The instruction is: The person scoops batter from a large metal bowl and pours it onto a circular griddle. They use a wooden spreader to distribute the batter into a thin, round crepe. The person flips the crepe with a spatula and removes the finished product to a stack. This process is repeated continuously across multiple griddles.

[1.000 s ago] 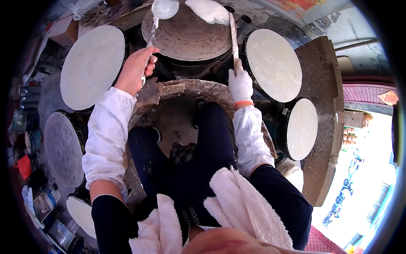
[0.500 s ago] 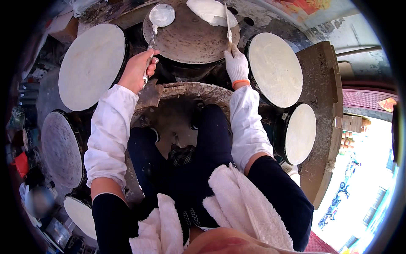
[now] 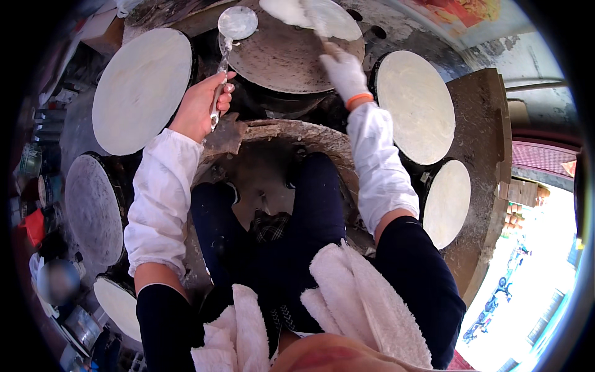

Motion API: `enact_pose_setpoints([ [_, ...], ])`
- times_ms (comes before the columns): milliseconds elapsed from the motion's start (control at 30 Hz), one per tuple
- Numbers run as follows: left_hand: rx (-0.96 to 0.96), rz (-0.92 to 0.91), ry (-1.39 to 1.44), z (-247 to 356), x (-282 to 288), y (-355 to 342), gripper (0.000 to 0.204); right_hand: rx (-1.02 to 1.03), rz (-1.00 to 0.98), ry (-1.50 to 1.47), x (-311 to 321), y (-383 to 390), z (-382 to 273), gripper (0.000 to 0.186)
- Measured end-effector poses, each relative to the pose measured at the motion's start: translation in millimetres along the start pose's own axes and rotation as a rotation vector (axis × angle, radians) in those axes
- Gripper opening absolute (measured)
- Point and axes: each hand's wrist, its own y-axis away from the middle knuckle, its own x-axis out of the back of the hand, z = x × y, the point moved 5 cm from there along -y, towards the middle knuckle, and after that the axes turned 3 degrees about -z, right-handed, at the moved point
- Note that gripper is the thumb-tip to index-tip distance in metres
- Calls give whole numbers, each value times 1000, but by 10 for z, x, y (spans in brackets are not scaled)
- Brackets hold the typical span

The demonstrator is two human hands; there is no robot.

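Note:
My left hand (image 3: 201,106), bare, is closed round the handle of a metal ladle (image 3: 238,23). White batter coats the ladle's bowl, which is over the left rim of the dark round griddle (image 3: 279,62) in front of me. At the far side of that griddle lies a patch of white batter (image 3: 342,22). In a white glove, my right hand (image 3: 346,75) grips the handle of a long flat spatula (image 3: 318,26). Motion smears the blade, which lies over the batter; whether it touches cannot be seen.
Round griddles ring me. Pale sheets cover the left one (image 3: 142,90), the right one (image 3: 415,106), the lower right one (image 3: 447,203) and the lower left one (image 3: 119,307). Another left griddle (image 3: 94,209) looks grey. Brown cardboard (image 3: 480,136) stands along the right side.
My right hand and the spatula blade have swung, the blade now leaning left across the batter. The batter patch reaches wider over the griddle. My left hand holds the ladle nearly where it was.

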Motion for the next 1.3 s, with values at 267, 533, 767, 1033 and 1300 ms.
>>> enact_pose_setpoints([
  [267, 13, 1, 40, -9, -119, 39, 33, -134, -216, -17, 239, -577, 283, 43],
  [533, 84, -20, 168, -28, -8, 160, 35, 210, -261, 323, -108, -254, -147, 48],
  [767, 125, -47, 186, -91, -88, 216, 37, 21, -303, 296, 308, -782, 209, 51],
  [1033, 214, -139, 151, -696, -215, 813, 28, 196, -521, 128, 131, -32, 72, 50],
  [1300, 360, -185, -59, -740, -616, 949, 28, 448, -321, 247, -93, -1372, 234, 41],
])
